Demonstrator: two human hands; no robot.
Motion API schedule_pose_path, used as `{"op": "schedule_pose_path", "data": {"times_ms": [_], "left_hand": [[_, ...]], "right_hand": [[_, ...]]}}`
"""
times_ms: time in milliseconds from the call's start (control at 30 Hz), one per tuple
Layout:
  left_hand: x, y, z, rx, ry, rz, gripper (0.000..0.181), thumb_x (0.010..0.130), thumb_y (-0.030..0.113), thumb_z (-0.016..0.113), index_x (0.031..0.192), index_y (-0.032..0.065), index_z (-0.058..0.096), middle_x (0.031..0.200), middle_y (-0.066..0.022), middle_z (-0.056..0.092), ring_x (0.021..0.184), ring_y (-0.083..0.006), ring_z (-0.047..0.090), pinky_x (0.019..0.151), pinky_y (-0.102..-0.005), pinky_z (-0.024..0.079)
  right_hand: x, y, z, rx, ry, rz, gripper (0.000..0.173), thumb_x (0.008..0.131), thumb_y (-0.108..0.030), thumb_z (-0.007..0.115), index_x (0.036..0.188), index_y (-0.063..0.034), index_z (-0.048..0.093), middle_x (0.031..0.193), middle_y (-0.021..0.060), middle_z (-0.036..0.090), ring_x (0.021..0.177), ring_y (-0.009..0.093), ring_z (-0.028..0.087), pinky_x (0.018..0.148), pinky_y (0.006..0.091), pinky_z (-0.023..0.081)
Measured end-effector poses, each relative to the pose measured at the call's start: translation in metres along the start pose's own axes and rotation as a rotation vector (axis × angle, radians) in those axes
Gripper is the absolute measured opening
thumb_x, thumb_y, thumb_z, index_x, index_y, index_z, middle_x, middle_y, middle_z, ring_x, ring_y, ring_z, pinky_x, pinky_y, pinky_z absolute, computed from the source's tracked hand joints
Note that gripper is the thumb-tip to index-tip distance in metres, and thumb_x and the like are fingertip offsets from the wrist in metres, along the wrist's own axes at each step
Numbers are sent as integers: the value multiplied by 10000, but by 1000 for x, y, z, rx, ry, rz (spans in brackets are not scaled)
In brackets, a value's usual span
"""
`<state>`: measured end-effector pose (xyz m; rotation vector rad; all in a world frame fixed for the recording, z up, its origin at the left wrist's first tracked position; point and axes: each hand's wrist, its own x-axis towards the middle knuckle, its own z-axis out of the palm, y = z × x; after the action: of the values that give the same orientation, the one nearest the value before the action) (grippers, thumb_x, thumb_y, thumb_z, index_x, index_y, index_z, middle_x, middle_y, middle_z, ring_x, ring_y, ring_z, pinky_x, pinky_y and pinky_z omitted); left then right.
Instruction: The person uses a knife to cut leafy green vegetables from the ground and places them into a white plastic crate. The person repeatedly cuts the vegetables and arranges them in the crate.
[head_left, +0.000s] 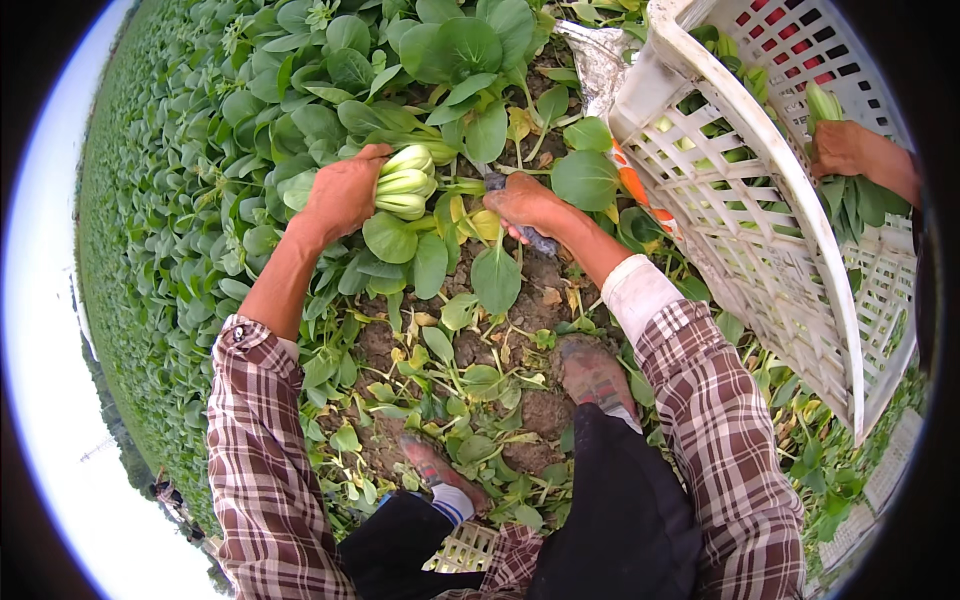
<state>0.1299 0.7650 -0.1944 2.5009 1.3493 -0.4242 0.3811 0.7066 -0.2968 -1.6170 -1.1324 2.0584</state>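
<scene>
My left hand (345, 189) is closed around several heads of bok choy (406, 182), their pale stalk ends turned to the right and the leaves mostly hidden behind the hand. Just right of them, my right hand (531, 202) grips a knife by its dark, wrapped handle (541, 241). Only a little of the knife's blade shows, pointing up and left among stems. Around both hands stand leafy bok choy plants (457, 49), with yellowed leaves (480, 223) low between the hands.
A white slatted plastic crate (739, 172) holding bok choy stands at my right. Another person's hand (847, 150) holds bok choy over it. An orange-and-white plastic sack (637, 180) lies against the crate. Cut leaves litter the soil (544, 412) around my shoes (600, 375). Crop rows extend left.
</scene>
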Motion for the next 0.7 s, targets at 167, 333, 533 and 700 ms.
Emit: {"op": "schedule_pose_path", "data": {"times_ms": [167, 333, 533, 700], "left_hand": [[0, 5, 4, 44, 11, -18, 440, 780, -30, 588, 1216, 28, 585, 1353, -46, 558, 1039, -327, 637, 861, -418, 516], [-19, 12, 13, 82, 43, 5, 404, 768, -26, 592, 1172, -7, 591, 1325, -81, 565, 1042, -345, 634, 858, -426, 521], [-64, 38, -5, 61, 328, -54, 496, 703, -33, 627, 1195, 4, 573, 1326, -113, 545, 1080, -332, 604, 898, -429, 508], [-141, 77, -47, -300, 443, -200, 579, 703, 30, 765, 1253, 71, 590, 1383, -102, 529, 1194, -309, 582, 988, -361, 486]], "right_hand": [[10, -14, 7, -80, -12, 79, 306, 891, -155, 536, 676, 63, 538, 576, 163, 580, 418, 272, 553, 376, 419, 439], [-24, -3, 28, -189, -167, 130, 293, 872, -163, 572, 678, 53, 538, 552, 132, 563, 385, 213, 519, 346, 358, 412], [-71, 19, 53, -22, -4, 74, 248, 866, -195, 653, 785, 22, 567, 570, 68, 547, 373, 176, 508, 351, 339, 409], [-127, 31, 25, 200, 54, -116, 345, 855, -298, 752, 971, -14, 595, 575, 23, 545, 386, 95, 504, 363, 272, 418]]}}
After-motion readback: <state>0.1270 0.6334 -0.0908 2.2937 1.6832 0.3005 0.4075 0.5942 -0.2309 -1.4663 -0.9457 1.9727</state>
